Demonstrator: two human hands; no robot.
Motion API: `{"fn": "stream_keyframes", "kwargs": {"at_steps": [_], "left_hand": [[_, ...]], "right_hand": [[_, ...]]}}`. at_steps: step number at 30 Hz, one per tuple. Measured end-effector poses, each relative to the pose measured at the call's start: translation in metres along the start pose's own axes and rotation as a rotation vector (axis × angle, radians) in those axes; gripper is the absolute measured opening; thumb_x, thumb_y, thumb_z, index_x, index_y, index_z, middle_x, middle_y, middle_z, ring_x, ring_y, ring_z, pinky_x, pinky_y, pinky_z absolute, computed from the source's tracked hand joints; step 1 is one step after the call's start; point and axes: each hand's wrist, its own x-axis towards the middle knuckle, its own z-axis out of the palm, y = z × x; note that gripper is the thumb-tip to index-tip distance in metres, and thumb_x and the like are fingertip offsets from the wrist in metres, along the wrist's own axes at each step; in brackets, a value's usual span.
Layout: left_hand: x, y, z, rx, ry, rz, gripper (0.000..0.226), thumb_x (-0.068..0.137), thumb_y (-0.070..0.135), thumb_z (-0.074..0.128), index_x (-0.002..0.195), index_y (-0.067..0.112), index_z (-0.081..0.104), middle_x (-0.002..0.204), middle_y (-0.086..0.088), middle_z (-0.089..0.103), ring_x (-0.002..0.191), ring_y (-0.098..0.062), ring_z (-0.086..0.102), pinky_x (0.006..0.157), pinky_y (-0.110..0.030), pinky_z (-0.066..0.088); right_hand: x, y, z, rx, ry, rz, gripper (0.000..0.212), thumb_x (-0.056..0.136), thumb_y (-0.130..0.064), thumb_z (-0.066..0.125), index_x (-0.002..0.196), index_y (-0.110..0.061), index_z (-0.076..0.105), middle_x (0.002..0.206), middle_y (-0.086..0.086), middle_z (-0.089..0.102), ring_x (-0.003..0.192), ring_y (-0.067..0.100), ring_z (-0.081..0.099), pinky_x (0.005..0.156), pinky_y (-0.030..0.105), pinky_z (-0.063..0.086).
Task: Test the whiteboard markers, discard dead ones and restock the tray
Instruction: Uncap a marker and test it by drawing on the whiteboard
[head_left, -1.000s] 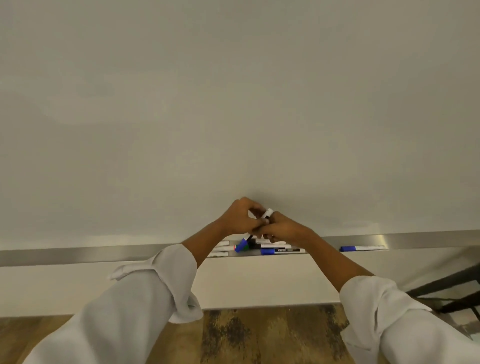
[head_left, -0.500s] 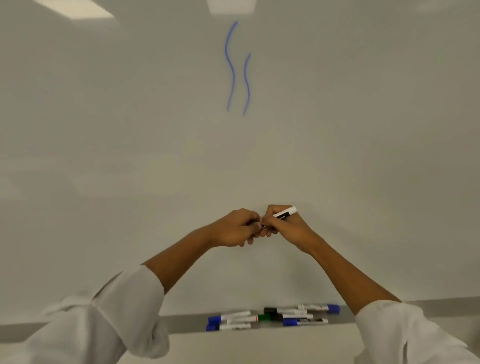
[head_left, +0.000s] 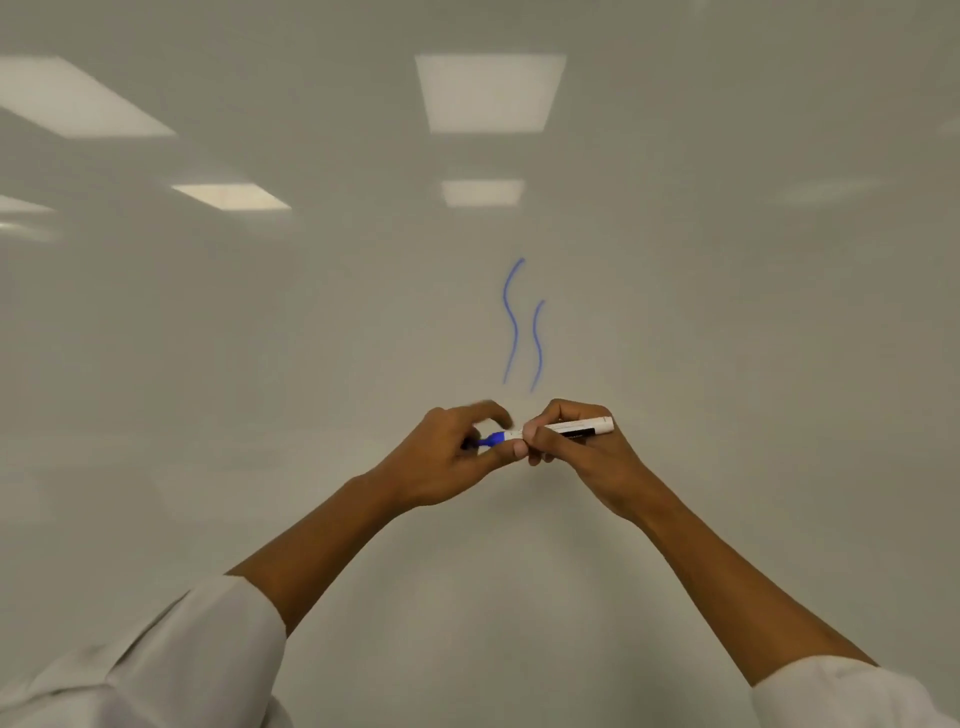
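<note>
Now the whiteboard (head_left: 260, 364) fills the whole view; the marker tray seen along its lower edge half a second ago has dropped out of frame as the camera tilted upward. Reflected ceiling lights (head_left: 488, 93) appear across its upper part. Two wavy blue lines (head_left: 522, 325), previously near the top of the view, sit just above the hands. White sleeves (head_left: 171, 660) frame both lower corners. The right hand (head_left: 582, 441) grips the white barrel of the marker (head_left: 571, 427), held roughly level before the board. The left hand (head_left: 447, 454) is curled round the marker's blue end (head_left: 491, 440), apparently its cap, though motion blur obscures the fingers.
</note>
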Motion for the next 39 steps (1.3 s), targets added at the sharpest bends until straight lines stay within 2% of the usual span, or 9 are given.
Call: {"fn": "stream_keyframes", "kwargs": {"at_steps": [3,5,8,13,17,26,30,35,39], "left_hand": [[0.004,-0.014,-0.035,-0.004,0.116,-0.160,0.036,0.081,0.050,0.061,0.102,0.026,0.046,0.055,0.002,0.050,0.046,-0.005,0.039,0.049,-0.019,0.036],[0.004,-0.020,-0.057,0.014,0.104,-0.140,0.019,0.087,0.020,0.052,0.100,0.022,0.037,0.059,-0.001,0.046,0.046,-0.006,0.036,0.050,-0.024,0.034],[0.000,-0.024,-0.079,0.130,0.020,-0.017,0.024,0.092,-0.001,0.032,0.090,0.022,0.026,0.063,-0.008,0.037,0.052,-0.012,0.025,0.049,-0.028,0.027],[-0.004,-0.031,-0.091,0.239,-0.055,0.030,0.027,0.086,-0.008,0.028,0.097,0.017,0.026,0.084,-0.016,0.046,0.062,-0.014,0.029,0.055,-0.026,0.032],[-0.007,-0.043,-0.088,0.231,-0.051,0.022,0.037,0.084,-0.010,0.033,0.102,0.023,0.031,0.091,-0.004,0.050,0.063,-0.008,0.036,0.058,-0.019,0.037],[-0.003,-0.058,-0.064,0.081,0.002,-0.089,0.038,0.089,-0.007,0.051,0.110,0.024,0.043,0.103,0.002,0.055,0.086,-0.014,0.066,0.076,-0.022,0.056],[0.001,-0.061,-0.057,0.012,0.104,-0.151,0.043,0.081,0.003,0.072,0.108,0.025,0.046,0.100,0.005,0.056,0.076,-0.014,0.067,0.070,-0.022,0.058],[0.004,-0.064,-0.049,-0.064,0.205,-0.186,0.042,0.071,0.003,0.081,0.099,0.020,0.055,0.089,0.001,0.063,0.065,-0.014,0.068,0.066,-0.021,0.058],[0.005,-0.063,-0.043,-0.015,0.224,-0.168,0.027,0.070,0.008,0.083,0.085,0.020,0.063,0.084,0.007,0.067,0.069,-0.007,0.067,0.063,-0.019,0.056]], "right_hand": [[0.023,-0.010,0.018,-0.016,0.185,-0.104,0.008,0.091,-0.009,0.067,0.085,-0.009,0.071,0.080,0.003,0.077,0.072,0.014,0.071,0.064,0.019,0.051],[0.042,-0.012,0.031,-0.104,0.320,-0.167,0.004,0.089,-0.014,0.071,0.085,-0.012,0.073,0.080,0.001,0.077,0.073,0.015,0.071,0.063,0.022,0.053],[0.069,-0.010,0.045,-0.289,0.482,-0.245,0.008,0.086,-0.024,0.076,0.088,-0.017,0.075,0.077,-0.008,0.073,0.069,0.007,0.066,0.058,0.017,0.049],[0.084,0.001,0.056,-0.562,0.541,-0.320,0.013,0.090,-0.037,0.070,0.094,-0.025,0.076,0.072,-0.008,0.071,0.065,0.011,0.065,0.058,0.035,0.054],[0.059,0.020,0.064,-0.863,0.488,-0.390,0.014,0.089,-0.040,0.065,0.085,-0.029,0.074,0.060,-0.006,0.063,0.056,0.015,0.060,0.057,0.032,0.047],[0.031,0.034,0.061,-0.804,0.471,-0.391,0.012,0.085,-0.032,0.070,0.076,-0.026,0.075,0.059,-0.010,0.066,0.051,0.008,0.058,0.054,0.028,0.045],[0.063,0.008,0.046,-0.700,0.612,-0.380,0.014,0.090,-0.038,0.067,0.090,-0.026,0.075,0.064,-0.005,0.068,0.056,0.012,0.062,0.052,0.037,0.051],[0.050,0.022,0.045,-0.993,0.501,-0.538,0.009,0.088,-0.029,0.070,0.087,-0.022,0.075,0.059,-0.006,0.061,0.053,0.013,0.057,0.056,0.035,0.046],[0.012,0.054,0.042,-0.960,0.505,-0.528,0.009,0.086,-0.026,0.071,0.079,-0.022,0.075,0.058,-0.010,0.060,0.053,0.010,0.055,0.056,0.035,0.045]]}}
